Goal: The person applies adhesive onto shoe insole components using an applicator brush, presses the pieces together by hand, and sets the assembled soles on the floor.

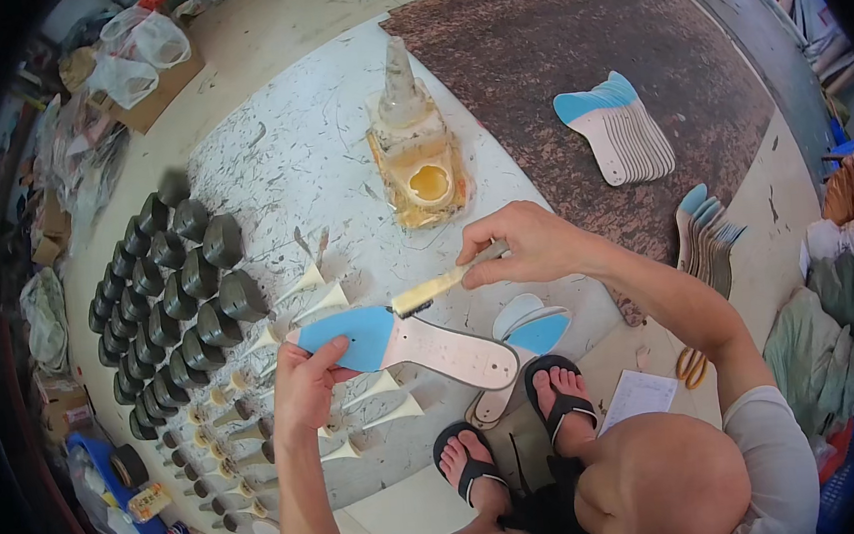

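My left hand [306,382] pinches the blue end of a shoe insole [449,354], thumb on top. The insole is blue at one end and pale pink along the rest, with a dark edge. In my right hand [526,244] is a glue brush [431,292], its bristles at the insole's far edge where blue meets pink. Beyond my hands stands a glue-crusted container [411,128] with a cone-shaped top and an opening of yellow glue [429,182]. Below the held insole lie more blue-and-white insoles [538,333], partly overlapping near my feet.
Rows of black heel blocks [179,297] stand at the left, with slim cream heels [393,410] beside them. A fanned insole stack [622,136] lies on the brown board [529,28], and another bundle [702,235] near its right edge. Scissors [693,367] and paper [638,399] lie at right.
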{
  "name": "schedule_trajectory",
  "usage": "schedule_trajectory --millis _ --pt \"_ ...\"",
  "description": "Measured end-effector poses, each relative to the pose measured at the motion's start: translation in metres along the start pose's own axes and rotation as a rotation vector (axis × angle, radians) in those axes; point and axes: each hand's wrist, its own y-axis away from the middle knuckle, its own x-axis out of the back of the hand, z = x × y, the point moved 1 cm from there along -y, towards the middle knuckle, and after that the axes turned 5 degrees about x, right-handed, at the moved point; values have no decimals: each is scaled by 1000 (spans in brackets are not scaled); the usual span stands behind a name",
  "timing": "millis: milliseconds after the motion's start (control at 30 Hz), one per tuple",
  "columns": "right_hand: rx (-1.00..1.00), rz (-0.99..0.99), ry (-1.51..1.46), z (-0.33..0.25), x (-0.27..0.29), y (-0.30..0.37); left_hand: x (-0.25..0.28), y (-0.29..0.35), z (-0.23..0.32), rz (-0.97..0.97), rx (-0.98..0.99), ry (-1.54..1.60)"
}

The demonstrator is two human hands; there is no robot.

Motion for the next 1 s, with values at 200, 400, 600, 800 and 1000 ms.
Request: schedule_trajectory --millis 200,400,600,800,1000 --pt "190 103 237 -19 -7 -14 6 7 -1 -127 65 33" --pt "322 44 312 -21 10 -15 6 13 6 -97 -33 104" --pt "334 82 431 -36 12 -22 0 14 12 -100 -66 -10" --pt "246 -56 369 -36 23 -15 0 14 16 -13 -151 -43" --pt "263 -1 378 -34 34 9 27 12 13 69 -248 46"
